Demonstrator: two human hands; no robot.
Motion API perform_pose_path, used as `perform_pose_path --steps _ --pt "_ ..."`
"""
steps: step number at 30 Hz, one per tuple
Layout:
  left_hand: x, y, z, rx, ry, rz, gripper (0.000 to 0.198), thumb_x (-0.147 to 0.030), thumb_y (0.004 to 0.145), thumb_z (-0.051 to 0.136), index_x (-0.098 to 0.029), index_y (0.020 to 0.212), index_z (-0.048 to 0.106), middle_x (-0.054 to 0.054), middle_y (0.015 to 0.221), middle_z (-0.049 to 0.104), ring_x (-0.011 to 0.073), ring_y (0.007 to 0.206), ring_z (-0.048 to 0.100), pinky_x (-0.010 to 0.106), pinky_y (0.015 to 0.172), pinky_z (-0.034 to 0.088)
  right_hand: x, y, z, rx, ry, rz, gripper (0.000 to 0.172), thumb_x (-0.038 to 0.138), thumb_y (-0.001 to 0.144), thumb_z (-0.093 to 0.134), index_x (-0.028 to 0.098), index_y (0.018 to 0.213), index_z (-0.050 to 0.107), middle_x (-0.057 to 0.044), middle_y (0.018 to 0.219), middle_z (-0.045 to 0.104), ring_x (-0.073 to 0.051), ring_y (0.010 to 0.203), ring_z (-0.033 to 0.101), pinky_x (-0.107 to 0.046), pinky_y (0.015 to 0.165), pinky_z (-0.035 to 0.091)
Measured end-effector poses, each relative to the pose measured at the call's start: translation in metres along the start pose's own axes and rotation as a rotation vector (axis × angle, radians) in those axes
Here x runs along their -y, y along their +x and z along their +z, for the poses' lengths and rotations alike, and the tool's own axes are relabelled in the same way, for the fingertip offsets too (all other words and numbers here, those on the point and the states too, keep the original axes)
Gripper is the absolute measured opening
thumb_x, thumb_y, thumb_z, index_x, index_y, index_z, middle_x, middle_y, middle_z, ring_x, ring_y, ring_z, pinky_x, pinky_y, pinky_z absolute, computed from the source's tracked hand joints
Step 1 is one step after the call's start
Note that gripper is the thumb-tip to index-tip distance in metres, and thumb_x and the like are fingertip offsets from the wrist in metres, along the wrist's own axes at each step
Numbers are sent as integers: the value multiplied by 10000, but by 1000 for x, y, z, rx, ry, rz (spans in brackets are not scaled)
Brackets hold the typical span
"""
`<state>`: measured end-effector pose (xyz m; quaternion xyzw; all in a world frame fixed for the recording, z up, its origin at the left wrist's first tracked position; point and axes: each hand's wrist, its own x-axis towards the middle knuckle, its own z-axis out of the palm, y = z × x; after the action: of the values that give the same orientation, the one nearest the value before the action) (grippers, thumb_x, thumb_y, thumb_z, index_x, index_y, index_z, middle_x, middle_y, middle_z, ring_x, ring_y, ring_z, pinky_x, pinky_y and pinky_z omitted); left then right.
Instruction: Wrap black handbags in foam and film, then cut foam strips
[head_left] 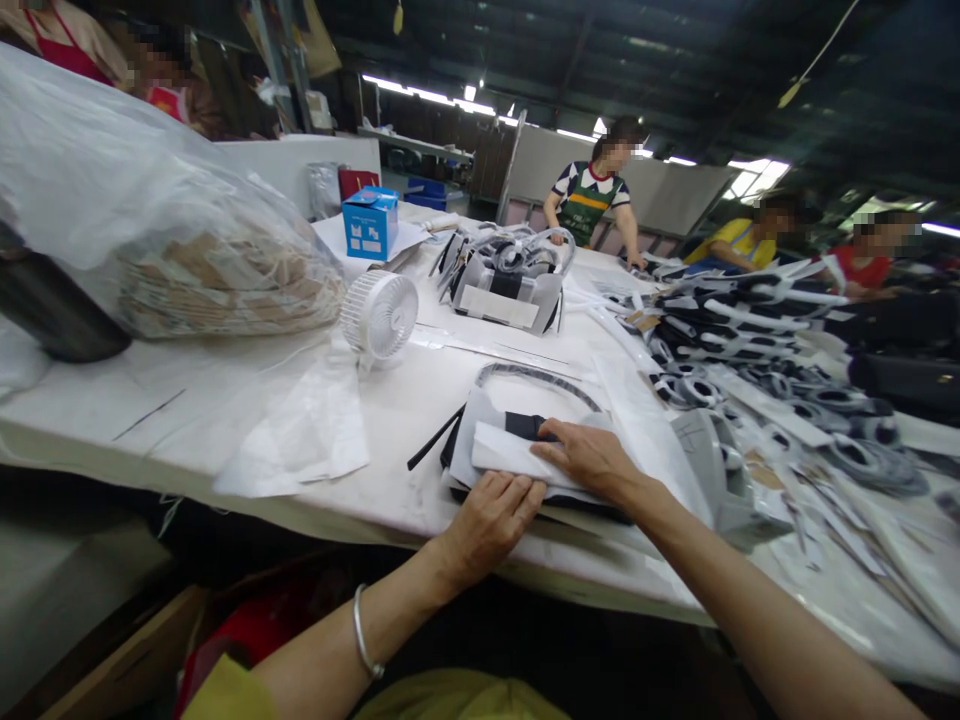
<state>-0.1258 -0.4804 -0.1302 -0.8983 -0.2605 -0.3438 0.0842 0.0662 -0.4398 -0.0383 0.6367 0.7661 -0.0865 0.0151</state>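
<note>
A stack of grey and black cut shoe-upper pieces point(491, 415) lies near the front edge of the white table point(225, 400). On top of it sits a white folded piece point(506, 455). My left hand point(491, 520) rests at the near edge of the stack, fingers curled against the white piece. My right hand point(589, 455) lies flat on the white piece, fingers stretched toward the black part, pressing down.
A small white fan point(379, 315) stands left of the stack, beside a large plastic bag of brown pieces point(187, 250). A blue box point(371, 222) and another grey pile point(510, 275) sit further back. Heaps of black-and-white parts point(750, 330) cover the right. Several people work at the far side.
</note>
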Motion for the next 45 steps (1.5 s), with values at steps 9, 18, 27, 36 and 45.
perform_pose_path --steps 9,18,27,36,45 --pt "1 1 -1 -9 -16 15 294 -144 999 343 -99 1199 553 118 1037 672 204 889 605 364 828 486 2 4 -2 19 27 97 373 546 930 498 254 1132 610 -84 1040 728 -286 943 675 -322 725 432" --pt "3 2 2 -36 -21 35 259 -110 961 453 -83 1190 571 120 1038 685 212 894 614 365 830 496 7 13 11 -2 62 151 533 672 862 531 224 1149 569 -112 986 733 -299 940 681 -337 739 443" --pt "9 14 -29 85 150 59 395 -256 949 535 -148 1328 521 143 1365 583 289 1278 516 471 1076 393 7 4 36 -230 -48 25 439 564 937 502 183 1141 576 -130 1069 688 -291 961 649 -354 807 444" --pt "38 3 -10 232 136 50 454 -279 885 649 -106 1286 523 155 1265 661 266 1158 629 428 1003 475 -3 4 33 -227 206 34 422 460 864 665 176 1163 571 -89 1085 669 -239 973 630 -319 798 428" --pt "33 0 -8 138 174 24 440 -247 903 614 -125 1313 509 153 1292 647 273 1198 602 446 1020 458 0 -12 27 -246 70 -92 313 462 906 614 186 1039 680 -126 1042 696 -288 1019 609 -392 898 386"
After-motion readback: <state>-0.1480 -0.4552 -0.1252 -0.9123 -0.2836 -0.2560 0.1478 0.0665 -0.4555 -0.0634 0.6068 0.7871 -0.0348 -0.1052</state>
